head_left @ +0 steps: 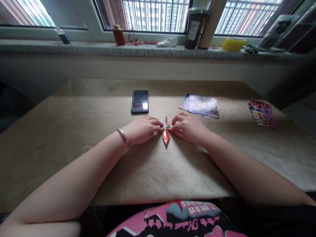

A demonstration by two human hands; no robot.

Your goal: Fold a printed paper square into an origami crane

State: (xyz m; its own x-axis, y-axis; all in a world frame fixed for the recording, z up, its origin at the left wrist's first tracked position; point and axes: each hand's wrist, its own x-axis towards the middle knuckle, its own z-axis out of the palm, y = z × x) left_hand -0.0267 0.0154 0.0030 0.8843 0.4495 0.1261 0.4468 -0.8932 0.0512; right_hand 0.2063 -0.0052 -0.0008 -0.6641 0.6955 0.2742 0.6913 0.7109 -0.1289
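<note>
The left hand (145,128), near the middle of the frame, has its fingers drawn to a narrow pinch at the left side of a small folded paper (166,137); the right hand (189,127) pinches the opposite side, thumb and forefinger close together. The paper, red-orange with pale parts, lies at the centre of the frame, its pointed end toward the bottom edge. With both grips on such a narrow middle, uneven pulling could tear it or skew its creases, and letting one side go might let the folds spring open; too firm a press could crush the thin upright strip at its top. The desk (148,181) looks smooth, so the light piece could slide if only one hand steadied it. Just above the left hand lies a phone (140,107), and above the right hand a fan of printed sheets (203,106), near enough for a knuckle to nudge. More colourful papers (262,113) lie at the right of the frame. On the windowsill (86,48), across the top, a red holder (118,37) shows pale stuff at its mouth, too small to identify, and a lidded jar (194,33) with a white label looks dark inside, its contents unclear.
</note>
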